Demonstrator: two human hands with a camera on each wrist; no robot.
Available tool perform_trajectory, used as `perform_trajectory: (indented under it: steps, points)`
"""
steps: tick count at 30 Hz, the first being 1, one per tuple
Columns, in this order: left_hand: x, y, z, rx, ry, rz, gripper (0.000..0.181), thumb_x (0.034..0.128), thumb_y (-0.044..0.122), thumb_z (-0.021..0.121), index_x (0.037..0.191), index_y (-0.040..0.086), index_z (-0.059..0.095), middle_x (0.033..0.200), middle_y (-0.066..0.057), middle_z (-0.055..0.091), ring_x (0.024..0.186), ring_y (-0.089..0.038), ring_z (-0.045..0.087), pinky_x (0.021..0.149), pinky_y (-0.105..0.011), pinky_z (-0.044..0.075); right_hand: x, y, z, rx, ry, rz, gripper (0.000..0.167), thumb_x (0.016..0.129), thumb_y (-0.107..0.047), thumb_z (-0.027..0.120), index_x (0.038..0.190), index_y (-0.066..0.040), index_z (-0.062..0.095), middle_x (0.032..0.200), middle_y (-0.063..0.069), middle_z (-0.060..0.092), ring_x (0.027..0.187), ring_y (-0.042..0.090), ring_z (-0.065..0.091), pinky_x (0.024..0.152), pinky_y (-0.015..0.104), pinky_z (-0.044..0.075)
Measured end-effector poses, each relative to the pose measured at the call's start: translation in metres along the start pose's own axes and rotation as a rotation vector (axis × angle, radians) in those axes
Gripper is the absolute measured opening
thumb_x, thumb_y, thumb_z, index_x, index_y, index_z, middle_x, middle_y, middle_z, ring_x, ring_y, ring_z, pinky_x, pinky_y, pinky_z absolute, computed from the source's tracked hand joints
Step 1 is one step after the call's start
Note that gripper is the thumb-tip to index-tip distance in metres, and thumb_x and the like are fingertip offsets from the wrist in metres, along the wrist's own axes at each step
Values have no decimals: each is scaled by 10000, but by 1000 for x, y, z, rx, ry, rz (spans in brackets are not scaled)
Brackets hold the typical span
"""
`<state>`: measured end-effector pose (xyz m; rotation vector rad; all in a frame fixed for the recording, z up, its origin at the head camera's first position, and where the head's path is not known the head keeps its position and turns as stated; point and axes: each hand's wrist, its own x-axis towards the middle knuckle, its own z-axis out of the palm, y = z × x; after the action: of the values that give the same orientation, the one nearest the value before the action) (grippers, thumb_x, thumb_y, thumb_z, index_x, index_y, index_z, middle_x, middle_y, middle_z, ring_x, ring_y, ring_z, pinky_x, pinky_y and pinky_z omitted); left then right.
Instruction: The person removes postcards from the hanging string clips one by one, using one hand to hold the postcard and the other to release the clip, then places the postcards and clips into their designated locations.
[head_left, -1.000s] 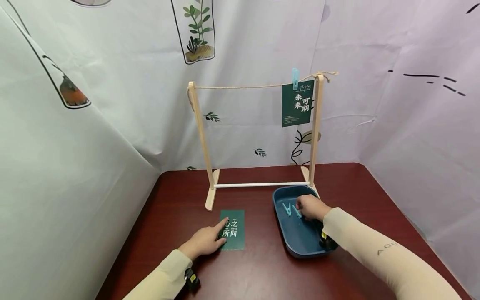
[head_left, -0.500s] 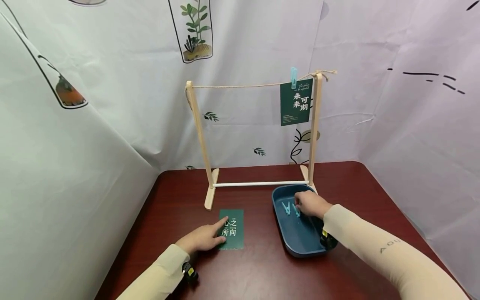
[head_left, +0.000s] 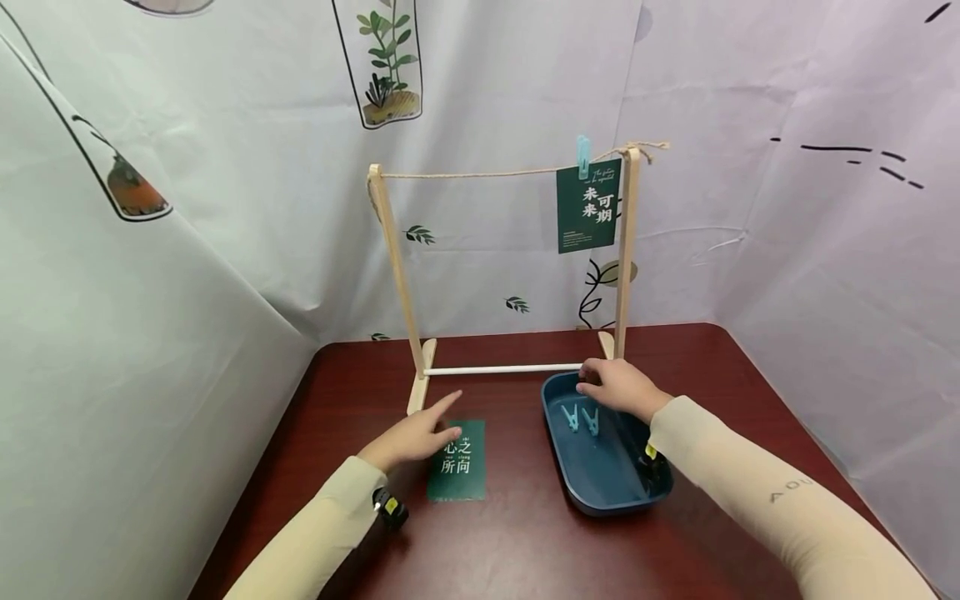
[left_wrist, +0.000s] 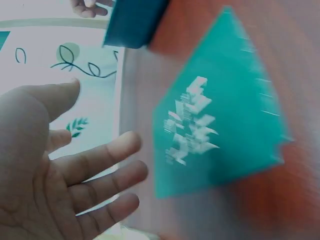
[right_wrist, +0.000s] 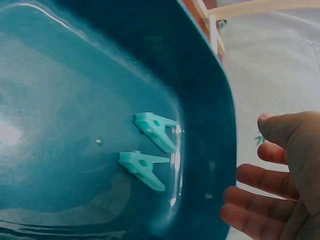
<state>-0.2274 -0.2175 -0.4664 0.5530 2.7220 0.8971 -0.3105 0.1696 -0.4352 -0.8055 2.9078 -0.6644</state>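
A green card with white characters (head_left: 463, 467) lies flat on the table. Above it my left hand (head_left: 411, 438) hovers with fingers spread, clear of the card (left_wrist: 220, 110) in the left wrist view. My right hand (head_left: 622, 388) is over the far end of the blue tray (head_left: 606, 492), fingers loosely bent and holding nothing. Two light blue clothespins (head_left: 572, 418) (right_wrist: 142, 170) lie on the tray's floor. Another green card (head_left: 588, 217) hangs from the cord (head_left: 480, 175), held by a light blue clothespin (head_left: 583, 157).
A wooden frame (head_left: 397, 267) stands at the back of the dark red table (head_left: 510, 550), with a white bar (head_left: 502, 368) low between its posts. The tray's far end is close to the frame's right foot. Behind hangs a white printed cloth (head_left: 487, 100).
My left hand has lifted off the card and moved up slightly. My right hand has risen from inside the tray toward its far rim, with its fingers now apart.
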Motion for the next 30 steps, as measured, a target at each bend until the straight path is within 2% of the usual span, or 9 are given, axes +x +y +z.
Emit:
perform_trajectory:
  steps: [2,5,8,11,17,21,25,30]
  points:
    - [13,9,-5,-25,26,21,708,1030,338,605,1623,231,232,1024,14,691,908,-174,664,832,-435,535,-1,2,-3,7,-3,15,271,964,-267,706,1146,-70,668,968,48,688,799,160,623,770,422,566]
    - [34,26,-13,-54,56,41,711,1037,345,592,1628,272,203,1226,-34,686,1130,-226,656,978,-477,505,-3,4,-5,5,-11,26,297,962,-280,709,1163,-66,667,991,52,693,838,172,637,793,438,567]
    - [55,44,-22,-90,77,57,712,1043,344,580,1631,282,181,1313,-65,651,1226,-267,616,1038,-483,472,-6,4,-7,16,-12,27,304,961,-275,712,1168,-57,666,998,55,697,854,175,647,797,439,568]
    - [74,62,-31,-144,102,65,697,1051,362,558,1631,273,182,1335,-71,640,1260,-269,594,1052,-477,461,-7,4,-8,42,-7,27,307,957,-257,718,1171,-44,659,992,57,696,853,176,647,786,431,568]
    - [109,89,-46,-283,136,62,674,1058,393,530,1626,327,173,1456,-88,553,1351,-258,517,1079,-483,440,-12,5,-9,74,-9,50,336,954,-263,725,1185,-34,643,985,60,700,816,163,641,758,393,577]
    - [133,109,-55,-361,188,83,671,1059,404,522,1627,325,172,1514,-100,498,1402,-274,460,1125,-494,389,-14,6,-8,83,-4,66,356,954,-268,726,1200,-29,632,993,57,703,807,153,638,757,379,580]
    - [150,130,-63,-404,237,94,670,1059,405,521,1627,325,175,1523,-65,494,1424,-262,434,1139,-488,375,-17,6,-8,93,6,64,377,955,-279,724,1212,-21,626,987,49,701,801,147,633,765,380,576]
    - [164,155,-71,-418,278,142,681,1054,410,531,1628,330,173,1532,-70,483,1422,-237,440,1142,-466,378,-19,7,-7,111,20,56,384,951,-285,728,1209,-17,631,975,36,701,794,136,629,753,365,571]
